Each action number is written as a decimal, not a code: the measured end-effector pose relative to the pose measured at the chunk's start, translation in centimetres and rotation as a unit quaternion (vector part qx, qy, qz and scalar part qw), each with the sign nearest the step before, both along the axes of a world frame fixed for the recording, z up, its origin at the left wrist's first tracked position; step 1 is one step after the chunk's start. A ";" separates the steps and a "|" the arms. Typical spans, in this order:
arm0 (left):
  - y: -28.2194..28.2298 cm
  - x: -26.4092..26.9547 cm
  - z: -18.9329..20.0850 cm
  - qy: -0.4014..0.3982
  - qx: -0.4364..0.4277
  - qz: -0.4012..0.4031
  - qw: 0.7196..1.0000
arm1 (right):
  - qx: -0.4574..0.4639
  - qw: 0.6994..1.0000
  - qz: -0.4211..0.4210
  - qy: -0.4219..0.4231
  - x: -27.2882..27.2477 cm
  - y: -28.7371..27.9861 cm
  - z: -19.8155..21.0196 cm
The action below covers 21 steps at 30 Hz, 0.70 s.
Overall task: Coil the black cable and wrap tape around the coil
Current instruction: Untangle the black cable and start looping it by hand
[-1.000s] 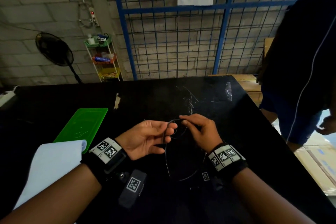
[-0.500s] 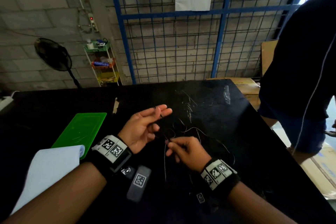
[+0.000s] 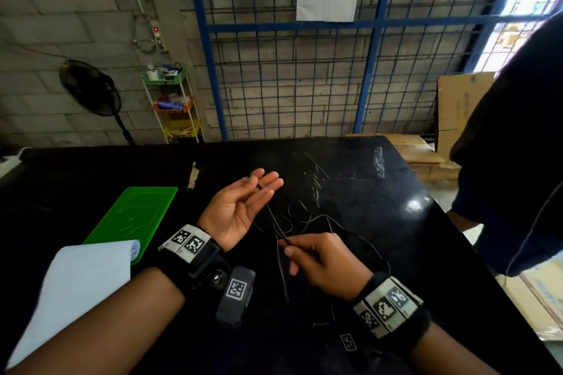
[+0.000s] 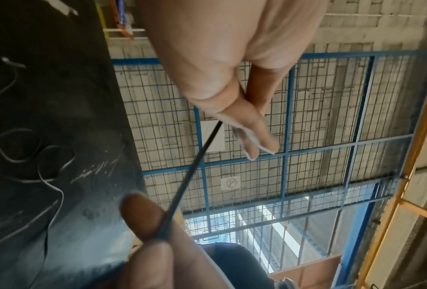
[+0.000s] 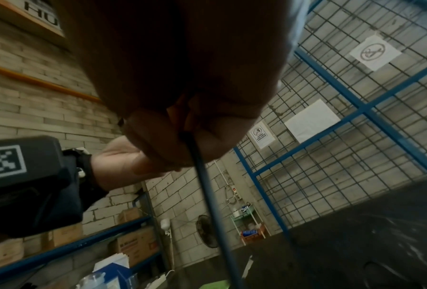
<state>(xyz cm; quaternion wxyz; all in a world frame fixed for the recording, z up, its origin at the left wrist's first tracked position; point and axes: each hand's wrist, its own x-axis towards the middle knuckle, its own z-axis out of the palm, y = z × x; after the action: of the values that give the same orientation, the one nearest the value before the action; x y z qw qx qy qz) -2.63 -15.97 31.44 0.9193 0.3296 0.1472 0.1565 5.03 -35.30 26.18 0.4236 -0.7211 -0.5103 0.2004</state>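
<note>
The thin black cable lies in loose curls on the black table. One stretch of it runs taut between my hands. My left hand is palm up over the table with its fingers straight, and the cable's end is nipped between them, as the cable shows in the left wrist view. My right hand is nearer to me and pinches the cable between thumb and forefinger. In the right wrist view the cable drops straight down from that pinch. A tail hangs below the right hand.
A green board and a white sheet lie at the left of the table. A person in dark clothes stands at the right edge. A clear plastic scrap sits at the far right. Cardboard boxes stand beyond.
The hands were together around a small loop. They have parted: the left went away from me with its fingers straightened, and the right drew back toward me along the cable.
</note>
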 end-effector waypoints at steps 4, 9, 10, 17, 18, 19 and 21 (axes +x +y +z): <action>-0.4 0.2 -0.1 -0.027 0.012 -0.019 0.999 | -0.004 1.000 -0.010 0.029 -0.8 0.3 -0.2; 0.5 0.4 -1.1 -0.021 0.071 -0.025 0.997 | -0.027 0.997 -0.009 0.074 -0.8 -0.1 0.6; 0.6 0.4 -1.3 -0.016 0.078 -0.028 0.996 | -0.036 0.996 -0.008 0.086 -0.8 -0.2 0.8; 0.9 0.7 -2.2 0.050 0.115 -0.082 0.989 | -0.071 0.995 0.008 0.073 -1.2 -0.5 1.5; 1.0 0.7 -2.4 0.060 0.122 -0.092 0.986 | -0.075 0.995 0.011 0.071 -1.3 -0.5 1.7; 1.0 0.7 -2.6 0.073 0.131 -0.101 0.984 | -0.081 0.994 0.014 0.071 -1.3 -0.6 2.0; 1.0 0.6 -2.8 0.097 0.166 -0.119 0.974 | -0.095 0.992 0.019 0.077 -1.1 -0.8 2.8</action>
<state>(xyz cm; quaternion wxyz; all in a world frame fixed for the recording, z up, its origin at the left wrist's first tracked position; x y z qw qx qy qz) -2.04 -15.00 28.59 0.8453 0.5060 0.1679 0.0357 3.90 -36.06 28.99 0.3875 -0.7305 -0.4683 0.3111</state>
